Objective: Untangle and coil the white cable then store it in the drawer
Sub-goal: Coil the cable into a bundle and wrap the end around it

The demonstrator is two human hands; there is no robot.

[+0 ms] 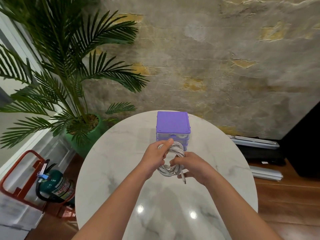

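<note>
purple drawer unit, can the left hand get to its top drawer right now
Probably not yet. The left hand is close to the purple drawer unit with nothing between them, but its grip is full: both it and the right hand hold the coiled white cable.

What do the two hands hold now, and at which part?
Both hold the coiled white cable: the left hand grips the far side of the loops, the right hand the near side, with one plug end hanging free below it.
</note>
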